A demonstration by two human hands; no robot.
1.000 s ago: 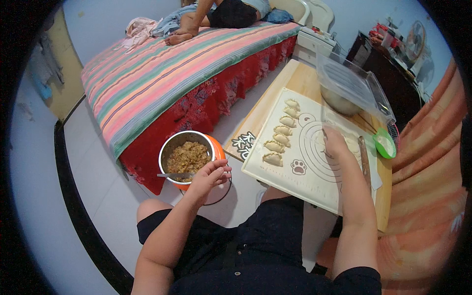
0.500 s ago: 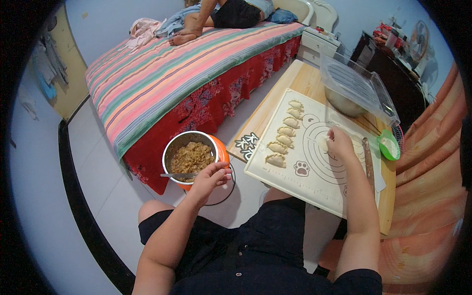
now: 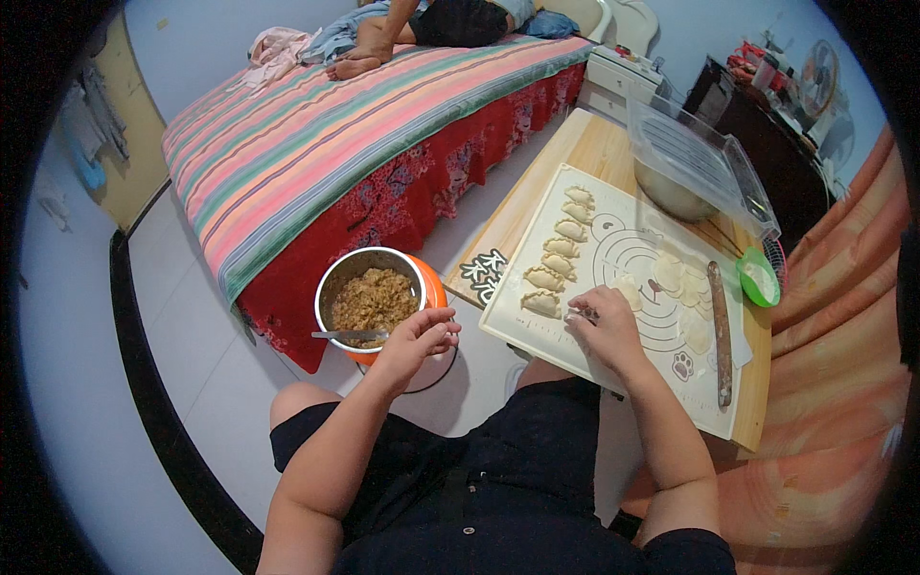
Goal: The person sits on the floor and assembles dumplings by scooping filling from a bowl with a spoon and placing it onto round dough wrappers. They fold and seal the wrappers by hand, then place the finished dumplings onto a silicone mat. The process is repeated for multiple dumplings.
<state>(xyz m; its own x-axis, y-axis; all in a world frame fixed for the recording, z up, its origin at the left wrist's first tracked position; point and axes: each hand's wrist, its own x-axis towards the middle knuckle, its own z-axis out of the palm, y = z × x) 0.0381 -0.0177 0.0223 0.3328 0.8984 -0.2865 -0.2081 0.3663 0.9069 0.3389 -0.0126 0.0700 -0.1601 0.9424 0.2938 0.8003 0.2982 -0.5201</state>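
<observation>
My left hand (image 3: 419, 341) hovers beside the right rim of a pot (image 3: 322, 297) of brown minced filling (image 3: 372, 299), fingers loosely bent and apart, holding nothing I can see. A metal utensil (image 3: 335, 335) rests across the pot's near edge. Over the cream kneading mat (image 3: 623, 369), my right hand (image 3: 609, 331) reaches down near the closest dumpling (image 3: 541, 304). Its fingertips are spread, with a printed paw mark showing between them. Several folded dumplings (image 3: 558, 246) form a row on the mat's left. Round dough wrappers (image 3: 682, 278) lie at the right, and one wrapper (image 3: 628, 290) sits just beyond my right hand.
A rolling pin (image 3: 719, 335) lies along the mat's right side, near a green bowl (image 3: 759, 280) of white powder. Behind stands a large bowl (image 3: 671, 192) under a clear plastic lid (image 3: 700, 144). Past the wooden table (image 3: 517, 225), a person (image 3: 383, 38) is on the striped bed (image 3: 335, 125).
My right hand has moved left and nearer, from the dough wrappers to the closest dumpling, uncovering the wrappers. My left hand has shifted slightly right and up.
</observation>
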